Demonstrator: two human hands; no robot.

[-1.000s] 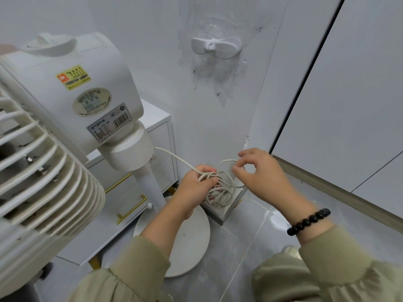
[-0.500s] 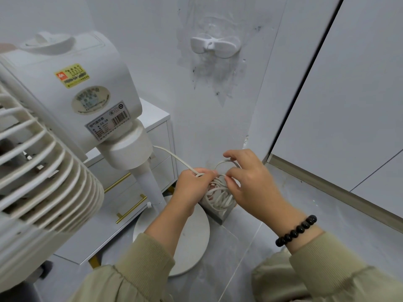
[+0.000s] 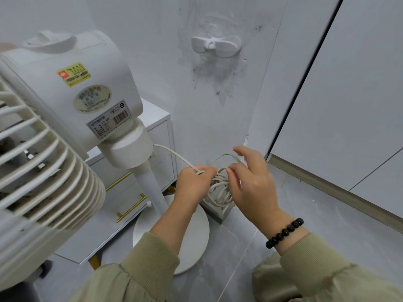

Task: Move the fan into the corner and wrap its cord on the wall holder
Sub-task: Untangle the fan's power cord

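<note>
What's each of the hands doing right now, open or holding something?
Left hand: closed around the coiled fan cord.
Right hand: pinching a loop of the same cord.

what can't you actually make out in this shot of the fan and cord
Head view:
- Plug end of the cord: hidden by the coil or the left hand and right hand.
- Fan grille: cut off by the left edge.
- Fan label print: too small.
- Grey box under the coil: mostly covered.

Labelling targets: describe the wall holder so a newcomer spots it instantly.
Find the white fan on the left, then follow the grey wall right toward the corner. High above the bundled cord sits the holder: a white bow-shaped bracket amid dark smudges, the only fitting on that wall.
</note>
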